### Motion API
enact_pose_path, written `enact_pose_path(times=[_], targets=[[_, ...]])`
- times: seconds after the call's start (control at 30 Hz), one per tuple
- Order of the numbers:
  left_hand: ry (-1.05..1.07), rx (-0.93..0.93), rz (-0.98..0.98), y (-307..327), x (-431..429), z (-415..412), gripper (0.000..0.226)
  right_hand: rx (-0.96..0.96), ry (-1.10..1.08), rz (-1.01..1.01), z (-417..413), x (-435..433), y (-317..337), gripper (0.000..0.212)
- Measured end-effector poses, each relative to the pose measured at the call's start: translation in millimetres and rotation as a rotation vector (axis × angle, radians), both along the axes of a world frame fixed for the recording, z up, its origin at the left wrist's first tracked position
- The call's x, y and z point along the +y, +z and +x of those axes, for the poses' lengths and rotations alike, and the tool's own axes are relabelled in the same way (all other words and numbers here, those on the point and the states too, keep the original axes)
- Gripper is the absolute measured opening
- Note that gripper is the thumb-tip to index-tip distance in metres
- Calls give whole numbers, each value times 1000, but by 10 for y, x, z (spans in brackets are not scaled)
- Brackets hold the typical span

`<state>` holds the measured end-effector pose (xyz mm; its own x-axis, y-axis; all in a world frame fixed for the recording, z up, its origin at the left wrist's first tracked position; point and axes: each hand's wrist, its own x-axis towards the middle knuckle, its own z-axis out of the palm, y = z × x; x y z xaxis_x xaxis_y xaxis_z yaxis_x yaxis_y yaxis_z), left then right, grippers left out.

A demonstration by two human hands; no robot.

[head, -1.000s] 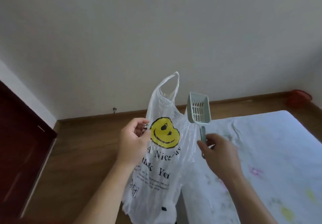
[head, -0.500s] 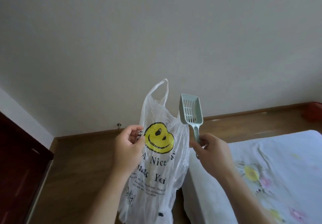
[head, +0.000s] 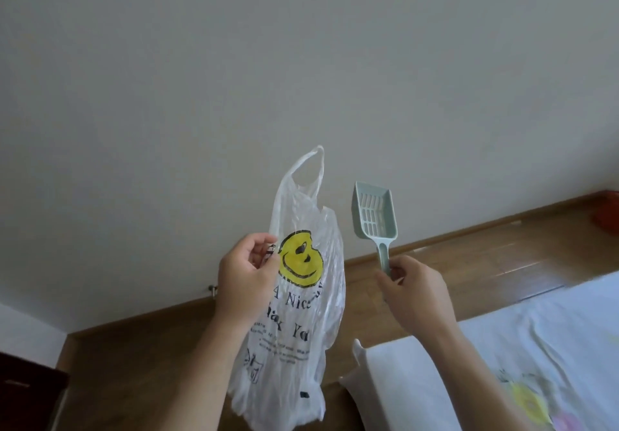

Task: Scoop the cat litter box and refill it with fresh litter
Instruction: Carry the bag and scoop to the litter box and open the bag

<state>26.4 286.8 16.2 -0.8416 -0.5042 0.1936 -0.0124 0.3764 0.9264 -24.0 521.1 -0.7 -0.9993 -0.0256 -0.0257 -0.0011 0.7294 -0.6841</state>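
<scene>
A thin clear plastic bag (head: 294,323) with a yellow smiley face and black lettering hangs in front of me. My left hand (head: 246,278) pinches its edge beside the smiley face, and one loop handle sticks up above. My right hand (head: 415,291) grips the handle of a pale green slotted litter scoop (head: 374,214), held upright to the right of the bag and apart from it. No litter box or litter is in view.
A plain white wall fills the upper view, with a wooden floor (head: 469,263) below it. A mattress with a flowered white sheet (head: 502,357) lies at the lower right. A dark wooden piece of furniture (head: 23,390) stands at the lower left. A red object (head: 608,216) sits at the far right edge.
My hands have drawn apart, so the scoop now stands clear of the bag instead of against it. The view has tilted up and shows more wall and less bed.
</scene>
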Motion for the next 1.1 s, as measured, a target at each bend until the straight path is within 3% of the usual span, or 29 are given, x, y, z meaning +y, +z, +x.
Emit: enact_pose_path(times=[0.33, 0.67, 0.87, 1.1], targets=[[-66, 28, -11, 182, -416, -1718, 29, 55, -44, 18, -1604, -352, 256, 17], [-353, 19, 22, 55, -918, -3402, 25, 45, -325, 91, -2687, -901, 72, 21], [-550, -11, 33, 97, -981, -4177, 26, 36, -493, 42, -2990, -1131, 78, 18], [-738, -25, 50, 96, -391, -4805, 23, 40, -732, 57, -3047, -737, 136, 14]])
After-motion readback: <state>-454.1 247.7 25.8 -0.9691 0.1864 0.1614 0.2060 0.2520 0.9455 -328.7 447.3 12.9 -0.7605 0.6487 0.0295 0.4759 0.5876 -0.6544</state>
